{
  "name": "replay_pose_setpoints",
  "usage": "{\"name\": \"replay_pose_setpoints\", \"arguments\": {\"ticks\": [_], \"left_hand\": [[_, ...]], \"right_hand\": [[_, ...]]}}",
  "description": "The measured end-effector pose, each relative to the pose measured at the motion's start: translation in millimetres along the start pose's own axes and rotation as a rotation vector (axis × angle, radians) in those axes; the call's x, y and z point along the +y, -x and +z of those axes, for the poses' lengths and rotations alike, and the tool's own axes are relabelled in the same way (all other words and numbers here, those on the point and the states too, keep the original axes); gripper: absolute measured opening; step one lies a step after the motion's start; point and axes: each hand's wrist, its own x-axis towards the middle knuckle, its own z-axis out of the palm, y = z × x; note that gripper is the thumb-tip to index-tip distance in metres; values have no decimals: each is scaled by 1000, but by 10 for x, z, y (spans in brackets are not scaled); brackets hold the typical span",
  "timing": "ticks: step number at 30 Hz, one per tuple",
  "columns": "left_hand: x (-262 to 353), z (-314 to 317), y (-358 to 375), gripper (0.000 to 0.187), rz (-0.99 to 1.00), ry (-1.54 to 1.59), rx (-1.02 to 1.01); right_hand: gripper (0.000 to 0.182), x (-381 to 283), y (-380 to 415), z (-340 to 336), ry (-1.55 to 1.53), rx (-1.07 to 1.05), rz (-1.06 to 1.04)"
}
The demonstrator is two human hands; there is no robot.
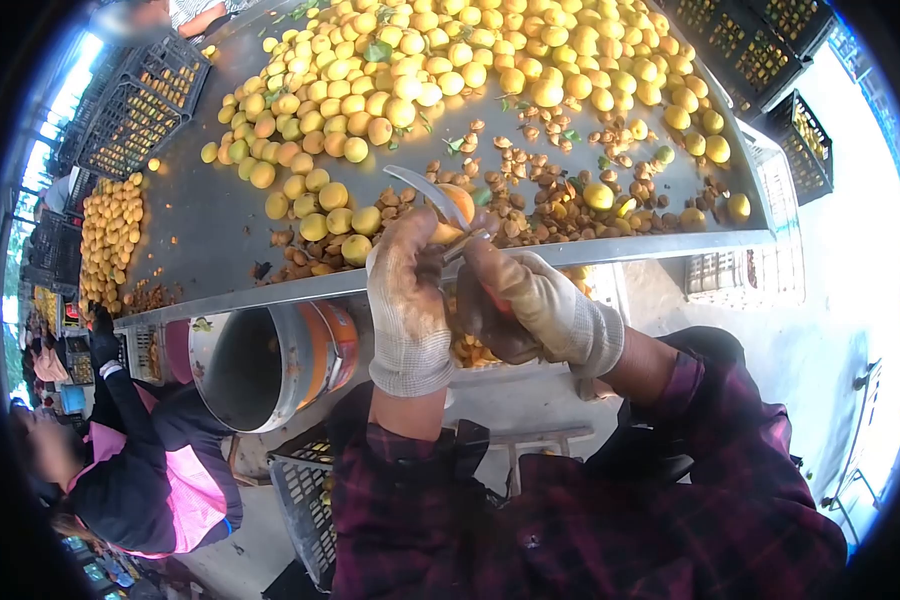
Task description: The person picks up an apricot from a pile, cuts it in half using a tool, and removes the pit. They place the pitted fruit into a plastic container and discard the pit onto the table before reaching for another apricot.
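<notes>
A curved knife (422,188) runs from my right hand (545,305) up and to the left, its blade against an orange apricot (457,203). My right hand, in a soiled whitish glove, is closed around the knife's handle, which the fingers mostly hide. My left hand (408,300), gloved the same way, pinches the apricot from the left side. Both hands meet just over the front edge of the metal table (210,215). Brown apricot pits (540,200) lie scattered just beyond them, with whole yellow apricots (400,80) heaped farther back.
A large bucket (245,365) stands below the table edge to the left, with a black crate (305,490) near my legs. Stacked crates of fruit (145,105) stand at the back left. A co-worker in black and pink (160,460) sits at the left.
</notes>
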Motion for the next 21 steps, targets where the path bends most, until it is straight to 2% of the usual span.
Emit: {"name": "replay_pose_setpoints", "arguments": {"ticks": [2, 4, 6, 7, 8, 9, 10, 11, 12, 13, 15, 16, 17, 19, 20, 21], "left_hand": [[-57, -66, 23, 39, -102, -20, 9], [-34, 2, 37, 37, -100, 41, 2], [-17, -14, 52, 36, -98, 94, -3], [-8, -90, 52, 35, -67, -105, 38], [-2, -177, 44, 34, -37, -307, 82], [-46, -269, 28, 34, -28, -308, 95], [-121, -344, 11, 29, 83, -415, 66], [-191, -398, 20, 25, 186, -519, 30], [-42, -343, 38, 25, 43, -372, 23], [28, -229, 37, 25, 25, -361, 3], [67, -34, 56, 26, 142, -550, -100], [-46, 29, 87, 28, 78, -94, -100], [-53, 24, 118, 28, 65, -99, -113], [132, 113, 115, 29, -80, -511, -64], [101, 104, 134, 29, -85, -516, -66], [34, 91, 159, 29, -100, -479, 3]], "right_hand": [[69, 15, 33, -54, -1, -3, 22], [69, 2, 68, -66, -5, -4, 41], [62, -34, 87, -35, 217, 154, -34], [62, -32, 91, -87, 224, 143, -35], [54, -15, 119, -211, 385, 117, -142], [46, -3, 153, -345, 546, 90, -248], [32, -205, 122, -325, -186, -11, 34], [30, -461, 200, -277, 511, 285, 240], [30, -392, 146, -312, 443, 295, -20], [29, -351, 115, -302, 369, 314, -282], [29, -434, 105, -145, 564, 379, -370], [28, -405, 55, -111, 531, 363, -272], [28, -340, -1, -112, 707, 402, -299], [30, -280, -19, -105, 604, 394, -387], [30, -251, -33, -122, 598, 395, -385], [35, -217, -41, -162, 398, 369, -324]]}}
